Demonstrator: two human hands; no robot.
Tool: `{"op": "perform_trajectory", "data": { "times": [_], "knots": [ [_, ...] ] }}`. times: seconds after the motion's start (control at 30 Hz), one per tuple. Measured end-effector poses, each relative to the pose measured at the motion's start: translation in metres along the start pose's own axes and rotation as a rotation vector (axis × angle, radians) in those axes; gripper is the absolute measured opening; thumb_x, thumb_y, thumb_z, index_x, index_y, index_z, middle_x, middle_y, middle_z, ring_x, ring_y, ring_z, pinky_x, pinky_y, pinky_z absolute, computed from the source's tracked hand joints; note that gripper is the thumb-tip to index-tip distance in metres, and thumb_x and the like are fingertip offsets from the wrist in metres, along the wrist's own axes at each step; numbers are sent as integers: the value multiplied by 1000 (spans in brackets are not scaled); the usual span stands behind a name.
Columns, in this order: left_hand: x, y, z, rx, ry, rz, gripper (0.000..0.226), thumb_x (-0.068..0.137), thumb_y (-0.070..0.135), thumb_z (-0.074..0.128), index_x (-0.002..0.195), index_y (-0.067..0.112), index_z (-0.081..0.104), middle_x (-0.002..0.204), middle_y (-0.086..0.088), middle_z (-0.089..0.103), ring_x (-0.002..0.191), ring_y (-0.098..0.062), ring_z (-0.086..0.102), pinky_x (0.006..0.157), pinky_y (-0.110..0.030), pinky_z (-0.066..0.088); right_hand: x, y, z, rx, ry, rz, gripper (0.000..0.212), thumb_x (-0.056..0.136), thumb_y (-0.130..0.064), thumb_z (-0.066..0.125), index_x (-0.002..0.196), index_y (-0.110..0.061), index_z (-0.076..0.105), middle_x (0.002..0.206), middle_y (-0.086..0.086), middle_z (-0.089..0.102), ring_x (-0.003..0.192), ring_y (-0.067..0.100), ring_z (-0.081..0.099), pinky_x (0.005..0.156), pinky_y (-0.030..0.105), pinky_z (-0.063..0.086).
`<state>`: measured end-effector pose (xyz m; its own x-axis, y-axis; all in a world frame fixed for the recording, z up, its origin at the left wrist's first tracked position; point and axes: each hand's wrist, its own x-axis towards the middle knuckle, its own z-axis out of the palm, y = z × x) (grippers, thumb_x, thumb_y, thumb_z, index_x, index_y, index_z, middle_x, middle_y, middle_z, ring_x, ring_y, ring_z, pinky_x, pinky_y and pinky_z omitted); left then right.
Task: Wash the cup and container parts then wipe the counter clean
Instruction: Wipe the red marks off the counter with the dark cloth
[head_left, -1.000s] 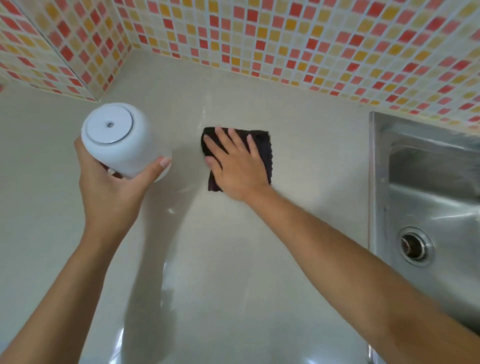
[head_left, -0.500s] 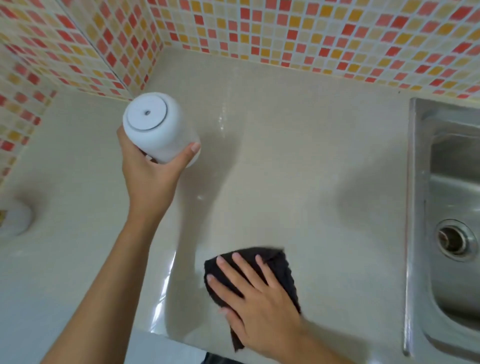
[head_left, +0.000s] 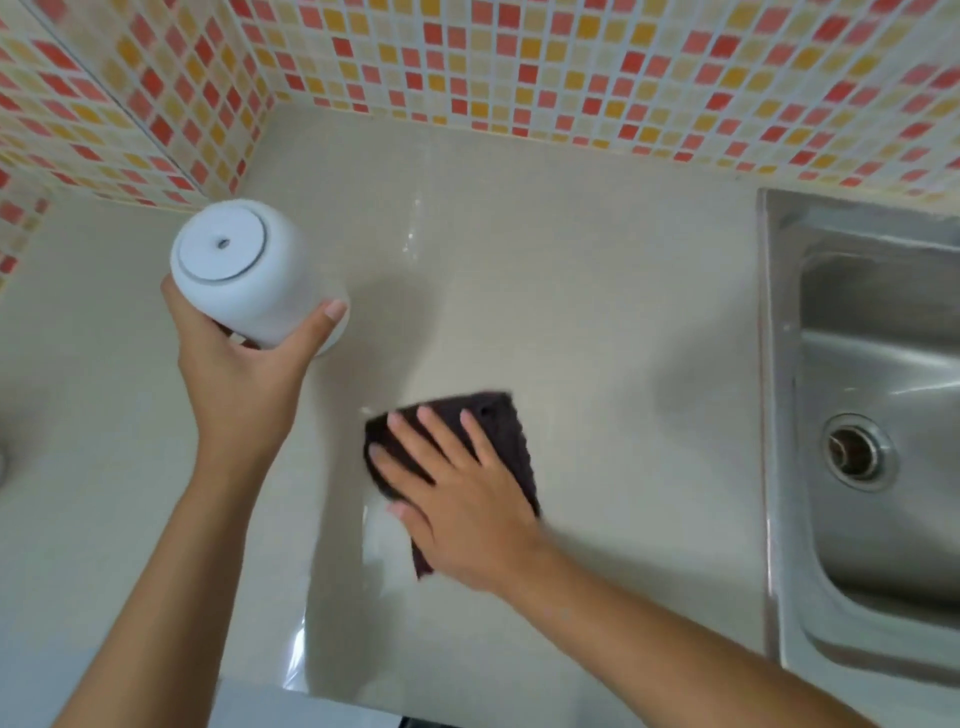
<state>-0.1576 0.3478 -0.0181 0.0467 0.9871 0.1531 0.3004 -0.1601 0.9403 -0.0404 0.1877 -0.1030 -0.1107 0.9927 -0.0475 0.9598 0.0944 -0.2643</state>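
Washing looks finished; wiping is underway. Left hand (head_left: 244, 395) holds the cup (head_left: 249, 275) lifted left of the sink (head_left: 779, 415), right hand (head_left: 457, 514) presses flat on the cloth (head_left: 498, 421), counter (head_left: 597, 291) partly wiped.

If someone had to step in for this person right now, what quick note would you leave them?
Left hand grips the white container, lifted off the counter, its flat end toward the camera.
Right hand presses flat on the dark cloth on the counter, left of the sink.
Done: the container is out of the sink, seemingly washed.
Left: wipe the rest of the counter, then set the container down.
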Motion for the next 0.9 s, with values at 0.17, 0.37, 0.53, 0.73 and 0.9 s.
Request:
{"op": "perform_trajectory", "data": {
  "times": [0.17, 0.37, 0.53, 0.73, 0.9],
  "knots": [
    [3, 4, 21, 13, -58, 1, 88, 71, 29, 86, 142, 17, 35, 137, 3, 53, 121, -5, 56, 98, -27, 51, -41, 63, -16, -62, -41, -33, 48, 101, -47, 25, 148, -37, 27, 159, -6, 19, 147, 18, 13, 117, 47, 12],
    [-10, 7, 32, -20, -93, 22, 85, 73, 17, 84, 142, 14, 35, 137, 1, 53, 118, 0, 56, 94, -17, 50, 83, 237, -60, -39, 79, 571, 52, 101, -49, 14, 151, -35, 18, 161, -5, 9, 147, 18, 4, 118, 46, 1],
    [-14, 6, 23, 7, -124, 25, 86, 71, 24, 86, 141, 16, 36, 137, 3, 54, 121, -5, 57, 97, -25, 51, 100, 219, -55, -20, 80, 630, 52, 101, -46, 11, 152, -32, 13, 161, -3, 4, 148, 20, -1, 118, 47, -2],
    [-9, 19, 25, -39, -112, 21, 87, 71, 24, 86, 142, 19, 35, 139, 5, 51, 123, -6, 54, 99, -30, 50, -53, 63, -13, -68, 36, 351, 54, 98, -45, 31, 150, -29, 27, 159, 1, 18, 146, 26, 16, 115, 51, 14],
    [-7, 28, 35, -70, -123, 30, 87, 69, 21, 86, 140, 21, 36, 137, 7, 51, 122, -5, 54, 101, -36, 50, -111, 8, -3, 22, -32, 268, 51, 98, -48, 33, 147, -36, 30, 158, -4, 22, 145, 20, 21, 112, 48, 20]
  ]
}}
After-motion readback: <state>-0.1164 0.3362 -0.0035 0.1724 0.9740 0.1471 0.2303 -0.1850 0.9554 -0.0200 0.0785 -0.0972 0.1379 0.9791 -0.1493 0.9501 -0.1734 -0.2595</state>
